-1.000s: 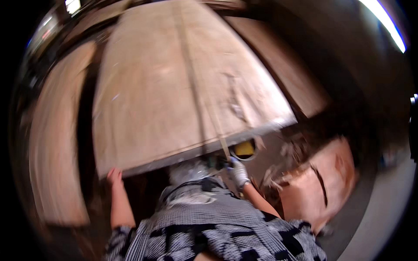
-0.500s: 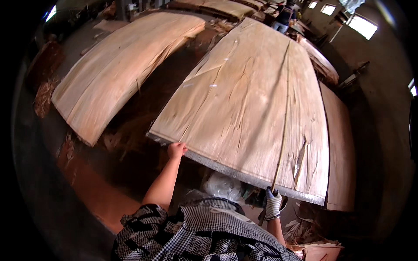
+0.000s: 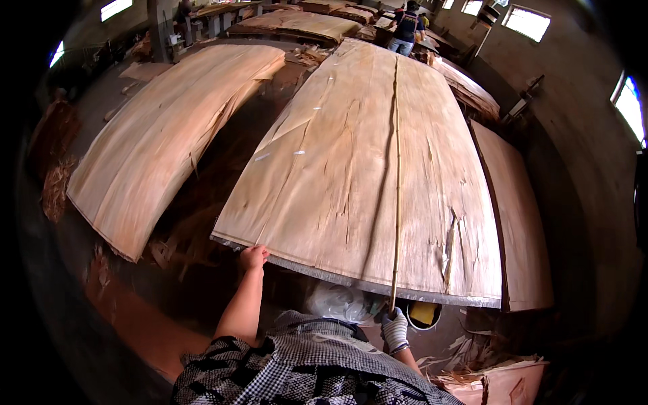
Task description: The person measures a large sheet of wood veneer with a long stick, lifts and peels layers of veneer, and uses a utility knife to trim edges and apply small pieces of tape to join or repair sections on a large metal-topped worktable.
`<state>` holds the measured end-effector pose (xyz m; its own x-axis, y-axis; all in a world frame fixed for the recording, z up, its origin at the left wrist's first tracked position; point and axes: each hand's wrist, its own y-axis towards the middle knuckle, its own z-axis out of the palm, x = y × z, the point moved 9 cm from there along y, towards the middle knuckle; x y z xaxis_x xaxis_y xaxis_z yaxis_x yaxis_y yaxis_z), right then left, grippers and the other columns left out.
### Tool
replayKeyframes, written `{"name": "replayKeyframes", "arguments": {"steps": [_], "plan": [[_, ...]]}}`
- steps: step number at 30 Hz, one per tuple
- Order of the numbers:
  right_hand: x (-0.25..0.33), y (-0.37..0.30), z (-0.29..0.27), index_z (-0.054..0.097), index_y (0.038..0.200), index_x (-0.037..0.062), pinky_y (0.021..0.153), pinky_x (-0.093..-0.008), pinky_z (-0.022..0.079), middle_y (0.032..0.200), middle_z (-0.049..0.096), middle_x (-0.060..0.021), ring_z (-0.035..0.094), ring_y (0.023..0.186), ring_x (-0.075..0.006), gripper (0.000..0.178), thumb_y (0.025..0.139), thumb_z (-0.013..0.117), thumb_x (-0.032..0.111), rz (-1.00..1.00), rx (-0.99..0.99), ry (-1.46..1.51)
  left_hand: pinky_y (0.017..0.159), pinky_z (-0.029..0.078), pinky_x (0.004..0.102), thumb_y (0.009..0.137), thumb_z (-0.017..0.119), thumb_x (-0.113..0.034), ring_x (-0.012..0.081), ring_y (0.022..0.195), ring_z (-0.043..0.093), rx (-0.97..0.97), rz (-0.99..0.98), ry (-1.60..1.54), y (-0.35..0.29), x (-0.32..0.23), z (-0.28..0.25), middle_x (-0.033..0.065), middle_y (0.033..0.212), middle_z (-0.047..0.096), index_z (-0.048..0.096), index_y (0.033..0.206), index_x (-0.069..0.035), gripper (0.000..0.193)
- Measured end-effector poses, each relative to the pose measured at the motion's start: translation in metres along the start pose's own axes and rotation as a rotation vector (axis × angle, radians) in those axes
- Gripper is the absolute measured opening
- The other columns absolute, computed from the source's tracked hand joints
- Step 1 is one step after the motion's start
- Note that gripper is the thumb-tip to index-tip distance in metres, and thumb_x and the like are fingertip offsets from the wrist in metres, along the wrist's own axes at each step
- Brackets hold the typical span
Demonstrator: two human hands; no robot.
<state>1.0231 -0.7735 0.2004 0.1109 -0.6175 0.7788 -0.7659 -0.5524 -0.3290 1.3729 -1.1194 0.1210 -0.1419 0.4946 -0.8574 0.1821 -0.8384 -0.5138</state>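
A large pale wood veneer sheet with splits and wrinkles lies on top of a raised surface in front of me. My bare left hand is closed on its near edge, towards the left corner. In my right hand, wearing a striped glove, is the lower end of a long thin bamboo stick. The stick reaches away over the sheet, right of its middle, and its shadow falls just to the left. A ragged split shows near the sheet's right side.
A curved veneer stack stands on the left, another on the right. Below the near edge are clear plastic wrap and a bucket with something yellow. Veneer scraps lie lower right. A person stands at the far end.
The bamboo stick and my right hand have moved left across the sheet, and the stick's shadow is now closer to it. My left hand keeps its grip on the edge. The view has tilted up.
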Motion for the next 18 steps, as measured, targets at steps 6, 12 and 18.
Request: {"name": "replayKeyframes", "arguments": {"steps": [6,12,18], "plan": [[-0.019,0.009,0.012,0.049,0.090,0.0072,0.030,-0.0280,0.035,0.049,0.045,-0.0050,0.045,0.035,-0.0145,0.011,0.080,0.053,0.009,-0.045,0.019,-0.117,0.049,0.043,0.0243,0.070,0.064,-0.012,0.0150,0.061,0.061,0.003,-0.082,-0.005,0.004,0.010,-0.001,0.0041,0.070,0.061,0.059,0.073,-0.005,0.010],[-0.017,0.022,0.024,0.053,0.097,0.0029,0.067,-0.0412,0.046,0.082,0.059,-0.0234,0.057,0.080,-0.0397,0.027,0.074,0.061,0.015,0.006,0.078,-0.236,0.051,0.043,0.0245,0.070,0.064,-0.013,0.0153,0.064,0.061,-0.032,-0.103,-0.015,0.008,0.009,-0.011,0.0035,0.072,0.060,0.058,0.074,-0.006,0.010],[-0.028,0.031,0.019,0.056,0.093,0.0064,0.032,-0.0244,0.032,0.053,0.047,0.0022,0.040,0.037,-0.0074,0.016,0.079,0.059,0.013,-0.123,-0.049,0.333,0.055,0.045,0.0250,0.077,0.059,-0.023,0.0125,0.069,0.059,0.181,0.018,0.200,-0.010,-0.012,0.009,0.0016,0.081,0.059,0.059,0.091,-0.007,0.021]]}}
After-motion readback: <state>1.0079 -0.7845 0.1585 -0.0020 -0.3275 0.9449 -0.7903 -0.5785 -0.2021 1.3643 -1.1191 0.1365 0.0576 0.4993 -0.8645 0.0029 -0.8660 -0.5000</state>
